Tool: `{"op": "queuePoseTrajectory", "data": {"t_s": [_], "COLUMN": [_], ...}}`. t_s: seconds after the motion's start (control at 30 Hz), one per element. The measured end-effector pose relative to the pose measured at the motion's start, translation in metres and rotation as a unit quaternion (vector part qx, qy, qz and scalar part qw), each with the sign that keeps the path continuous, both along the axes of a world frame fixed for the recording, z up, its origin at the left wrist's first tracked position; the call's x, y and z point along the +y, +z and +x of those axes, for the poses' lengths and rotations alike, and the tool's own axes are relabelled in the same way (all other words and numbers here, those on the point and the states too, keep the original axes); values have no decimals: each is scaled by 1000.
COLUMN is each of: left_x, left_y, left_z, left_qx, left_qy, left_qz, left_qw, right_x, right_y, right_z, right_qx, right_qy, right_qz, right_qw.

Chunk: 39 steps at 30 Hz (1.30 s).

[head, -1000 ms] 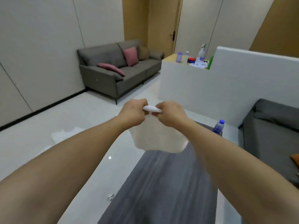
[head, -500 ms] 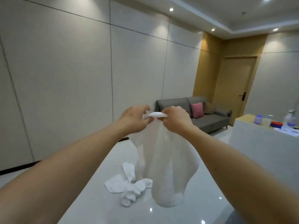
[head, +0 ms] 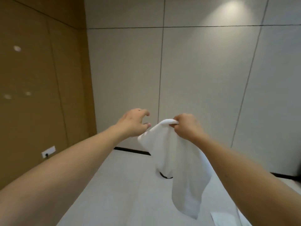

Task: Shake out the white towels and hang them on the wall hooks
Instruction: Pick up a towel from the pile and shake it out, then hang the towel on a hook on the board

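A white towel (head: 179, 160) hangs in front of me, held up at chest height. My right hand (head: 185, 126) grips its top edge in a fist, and the cloth drapes down and to the right below it. My left hand (head: 135, 122) hovers just left of the towel's upper corner, fingers spread and loosely curled, holding nothing. On the brown wall (head: 40, 79) at the left sit three small pale round hooks (head: 17, 48), blurred. A corner of another white towel (head: 218, 217) shows on the floor at the lower right.
A grey panelled wall (head: 195, 70) faces me, with a black skirting strip (head: 130, 150) along its foot. A white socket plate (head: 48, 151) is low on the brown wall. The pale glossy floor (head: 122, 185) stretches ahead.
The view has swung left from the sofa side to the corner with the brown wall. My left hand has let go of the towel; my right hand still holds it.
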<state>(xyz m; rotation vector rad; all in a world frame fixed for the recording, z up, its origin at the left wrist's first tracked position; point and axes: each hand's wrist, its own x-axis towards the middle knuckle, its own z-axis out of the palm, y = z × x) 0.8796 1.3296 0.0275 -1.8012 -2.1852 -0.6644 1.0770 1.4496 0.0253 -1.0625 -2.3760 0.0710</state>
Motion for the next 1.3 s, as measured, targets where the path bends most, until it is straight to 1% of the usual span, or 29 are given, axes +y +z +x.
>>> {"op": "queuePoseTrajectory", "data": {"t_s": [0.17,0.27,0.47,0.57,0.63,0.7,0.87,1.0,1.07,1.13,1.3], "left_x": [-36,-53,-90,-109,-120,-128,-141,-138,-134,-129,-113], "left_y": [0,7,25,22,20,19,24,32,37,44,56], "left_z": [-124,-183,-278,-315,-345,-381,-491,-588,-636,-681,-785], "left_qx": [47,35,21,10,0,-9,-15,-59,-73,-53,-12], "left_qy": [136,226,366,419,443,455,451,429,416,404,381], "left_qz": [-50,-62,-79,-93,-86,-71,-31,-26,-47,-68,-16], "left_qw": [988,972,927,903,892,887,892,901,905,910,924], "right_x": [29,39,28,10,-2,-13,-34,-50,-57,-62,-64], "right_y": [-12,-11,0,-3,-4,-6,-5,8,16,24,40], "right_z": [-159,-246,-407,-475,-519,-564,-684,-785,-832,-876,-980], "right_qx": [-6,-1,15,12,11,6,-4,-12,-11,-4,17], "right_qy": [114,173,316,373,402,421,443,458,473,489,532], "right_qz": [-10,-32,-48,-50,-48,-51,-51,-63,-76,-88,-86], "right_qw": [993,984,948,927,914,905,895,887,878,868,842]}}
